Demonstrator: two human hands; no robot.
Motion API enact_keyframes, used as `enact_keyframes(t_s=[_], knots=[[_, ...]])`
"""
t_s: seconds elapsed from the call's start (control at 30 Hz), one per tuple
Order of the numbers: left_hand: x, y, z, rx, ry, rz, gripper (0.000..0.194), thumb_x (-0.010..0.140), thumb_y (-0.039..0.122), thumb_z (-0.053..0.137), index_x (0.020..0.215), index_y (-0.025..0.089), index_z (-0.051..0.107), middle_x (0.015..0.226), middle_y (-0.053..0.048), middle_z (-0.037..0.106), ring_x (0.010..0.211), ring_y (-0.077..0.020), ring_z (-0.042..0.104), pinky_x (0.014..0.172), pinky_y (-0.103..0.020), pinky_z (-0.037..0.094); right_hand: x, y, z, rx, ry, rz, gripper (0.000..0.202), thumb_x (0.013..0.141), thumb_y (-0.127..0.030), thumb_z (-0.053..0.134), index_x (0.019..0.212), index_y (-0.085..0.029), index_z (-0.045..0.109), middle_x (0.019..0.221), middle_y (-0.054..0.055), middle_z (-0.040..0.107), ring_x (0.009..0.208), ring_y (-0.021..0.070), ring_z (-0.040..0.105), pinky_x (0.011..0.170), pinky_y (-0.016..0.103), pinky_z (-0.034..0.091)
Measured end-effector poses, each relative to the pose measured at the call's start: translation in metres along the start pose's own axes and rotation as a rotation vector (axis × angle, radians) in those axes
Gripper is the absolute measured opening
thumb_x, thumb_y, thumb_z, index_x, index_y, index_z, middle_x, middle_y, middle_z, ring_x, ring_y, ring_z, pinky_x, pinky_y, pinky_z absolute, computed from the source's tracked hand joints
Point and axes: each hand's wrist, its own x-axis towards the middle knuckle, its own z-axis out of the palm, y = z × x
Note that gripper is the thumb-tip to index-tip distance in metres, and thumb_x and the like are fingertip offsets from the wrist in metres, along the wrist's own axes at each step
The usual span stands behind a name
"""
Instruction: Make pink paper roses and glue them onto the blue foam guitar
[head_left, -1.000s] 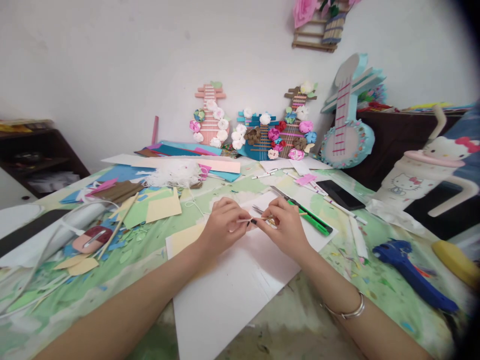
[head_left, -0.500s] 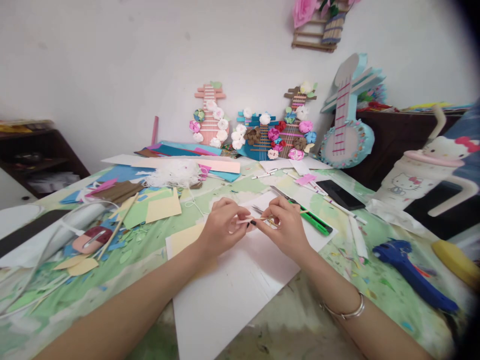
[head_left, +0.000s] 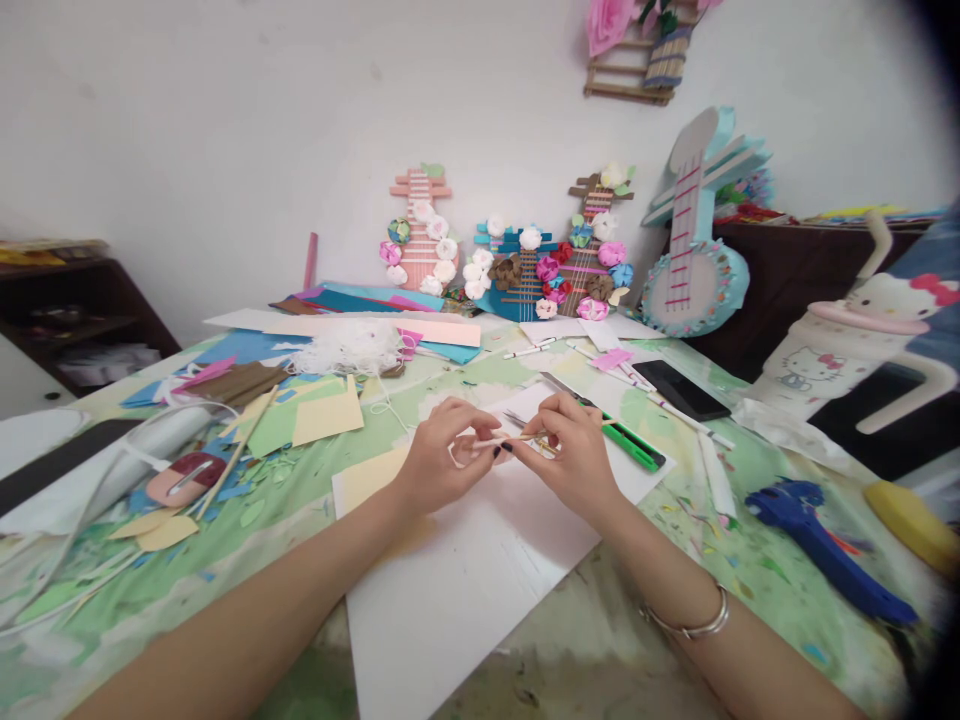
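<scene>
Between thumb and fingers, my left hand [head_left: 448, 445] pinches one end of a thin pale stick [head_left: 487, 441] above the white paper sheet [head_left: 465, 600]. My right hand [head_left: 566, 445] is closed on the same stick further right, its fingertips nearly touching those of the left. The stick's yellowish end shows just past the right fingers. A green box cutter [head_left: 631, 445] lies behind and to the right of my right hand. Scissors, partly hidden by that hand, rest on the paper.
Left are paper scraps [head_left: 328, 412], white shredded strands [head_left: 341, 348] and a pink glue tool [head_left: 184, 480]. At right lie a phone [head_left: 681, 389], a blue glue gun [head_left: 829, 545] and a tall cup [head_left: 832, 350]. Flower-decorated paper instruments [head_left: 424, 235] stand along the wall.
The fingers of my left hand have shifted slightly around the stick. My right hand has hardly moved.
</scene>
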Motion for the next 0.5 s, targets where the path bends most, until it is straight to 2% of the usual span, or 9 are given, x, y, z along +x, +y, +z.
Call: enact_keyframes(t_s=[0.13,0.27,0.4,0.5], knots=[[0.0006,-0.0029,-0.0015,-0.264,-0.002,-0.233,0.016,0.08,0.025,0.056,0.09,0.016,0.065,0.08,-0.007,0.066,0.081,-0.018,0.061,0.076,-0.032,0.047,0.0003,-0.001,-0.0005,0.002,0.006,-0.002,0.023,0.078,-0.04,0.063,0.07,-0.018,0.058,0.082,0.001,0.053,0.068,0.0128,0.05,0.074,0.034,0.028],[0.0025,-0.0048,0.0006,-0.507,0.018,-0.432,0.017,0.073,0.025,0.066,0.086,0.014,0.065,0.08,-0.006,0.065,0.077,-0.0168,0.062,0.069,-0.028,0.05,-0.0002,-0.0027,-0.0003,-0.006,0.006,-0.012,0.023,0.078,-0.039,0.062,0.071,-0.018,0.058,0.082,0.002,0.053,0.069,0.0129,0.05,0.075,0.034,0.027],[0.0041,-0.0047,0.0007,-0.659,0.006,-0.582,0.029,0.066,0.026,0.073,0.092,0.015,0.064,0.077,-0.005,0.066,0.068,-0.0147,0.061,0.053,-0.022,0.046,-0.0011,-0.0017,0.0007,-0.035,0.009,-0.035,0.022,0.078,-0.039,0.063,0.071,-0.018,0.057,0.082,0.001,0.053,0.072,0.0135,0.051,0.076,0.034,0.026],[0.0044,-0.0069,0.0001,-0.702,-0.009,-0.653,0.036,0.064,0.026,0.075,0.097,0.017,0.064,0.081,-0.005,0.067,0.065,-0.0138,0.061,0.051,-0.022,0.045,-0.0016,-0.0004,0.0013,-0.046,0.019,-0.045,0.022,0.078,-0.038,0.062,0.071,-0.018,0.057,0.082,0.001,0.053,0.073,0.014,0.052,0.076,0.034,0.025]])
